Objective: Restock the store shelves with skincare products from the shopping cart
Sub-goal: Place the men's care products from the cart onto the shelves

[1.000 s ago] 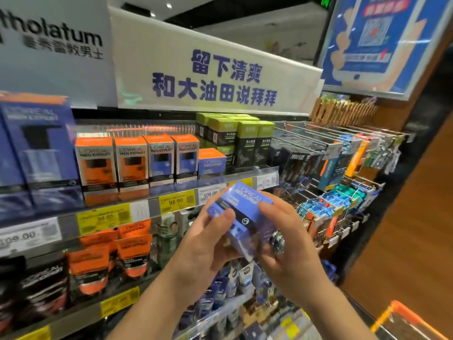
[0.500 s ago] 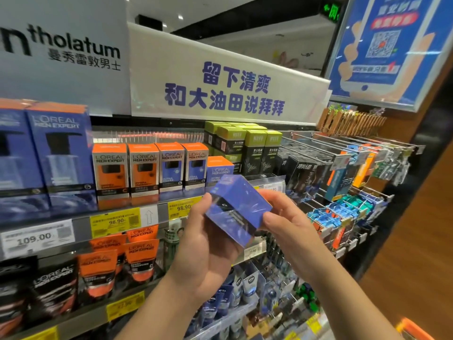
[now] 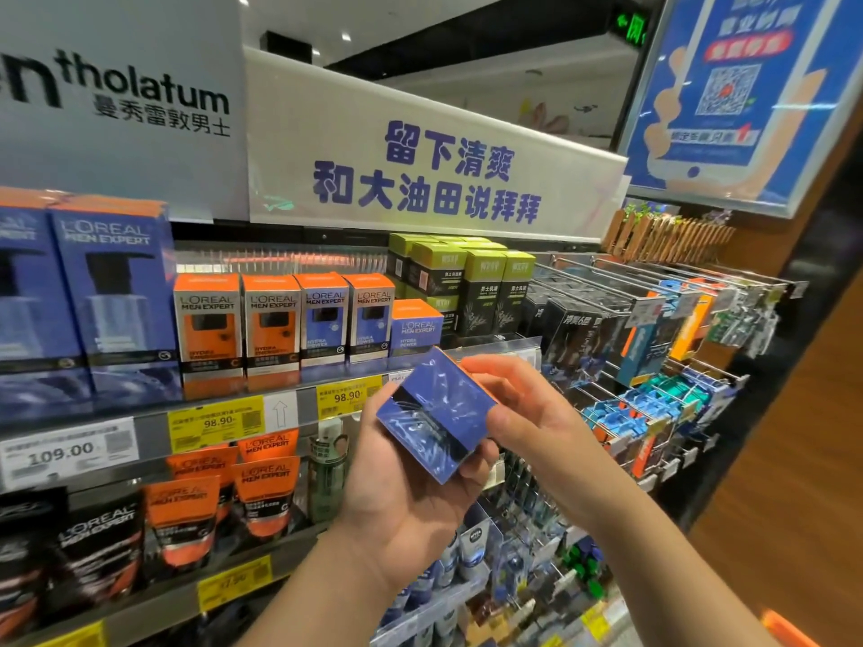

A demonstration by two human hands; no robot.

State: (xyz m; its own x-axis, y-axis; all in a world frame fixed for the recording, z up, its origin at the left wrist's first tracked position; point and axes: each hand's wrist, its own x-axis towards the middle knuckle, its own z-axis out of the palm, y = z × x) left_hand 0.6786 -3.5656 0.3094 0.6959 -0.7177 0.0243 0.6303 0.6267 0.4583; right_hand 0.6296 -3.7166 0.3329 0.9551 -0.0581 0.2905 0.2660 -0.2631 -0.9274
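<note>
Item in hand: blue box (image 3: 436,415), tilted, pinched between left hand (image 3: 406,488) and right hand (image 3: 527,413), both curled on it, just below the upper shelf (image 3: 154,424). Not yet shelved; the likely slot is beside the short blue carton (image 3: 417,330) on that shelf. Cart stock out of view, remainder unknown.

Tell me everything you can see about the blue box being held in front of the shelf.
The blue box is a small carton in glossy clear wrap, with a dark band across its facing side and an orange end toward the shelf. It is tilted, held in the air. The left hand cradles it from below; the right hand pinches its right edge.
</note>
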